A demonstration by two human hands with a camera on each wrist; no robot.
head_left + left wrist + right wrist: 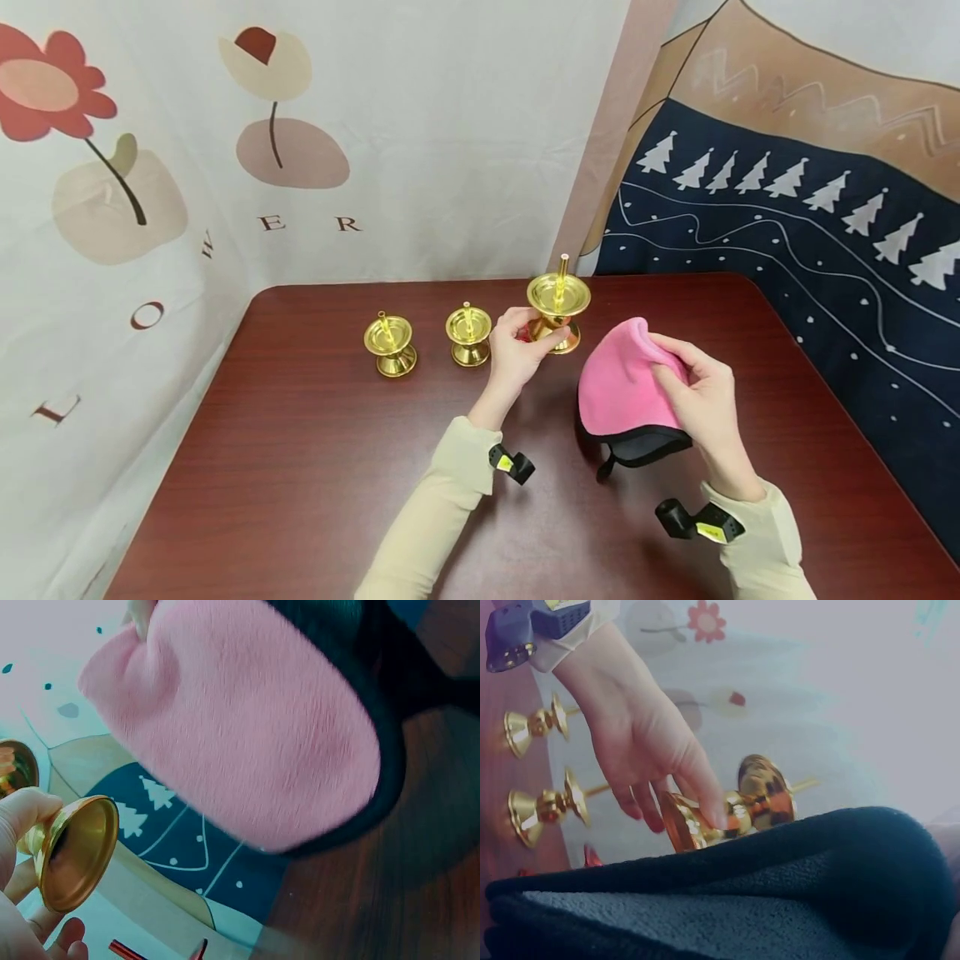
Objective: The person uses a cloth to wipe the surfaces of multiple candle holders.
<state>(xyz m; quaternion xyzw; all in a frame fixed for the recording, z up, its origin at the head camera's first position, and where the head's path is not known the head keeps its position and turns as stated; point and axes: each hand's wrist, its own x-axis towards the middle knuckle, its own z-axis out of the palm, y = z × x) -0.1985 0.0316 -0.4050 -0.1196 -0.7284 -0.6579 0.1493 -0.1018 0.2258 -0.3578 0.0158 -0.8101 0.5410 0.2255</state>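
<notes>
My left hand (516,354) grips a shiny brass candle holder (559,302) by its lower part near the table's back edge. The holder stands upright in the head view, its wide dish and central spike on top; the left wrist view shows its hollow flared base (79,855). To its right, my right hand (703,404) pinches the top of a pink fleece mitt (626,383) with black trim and a small loop hanging below. In the right wrist view, the mitt's dark opening (675,922) gapes in the foreground and overlaps the holder's lower edge.
Two smaller brass candle holders, one at the left (390,343) and one nearer my left hand (468,333), stand on the dark red-brown table (315,467). A small red object (592,856) shows behind my left hand. Printed fabric (450,142) hangs behind the table.
</notes>
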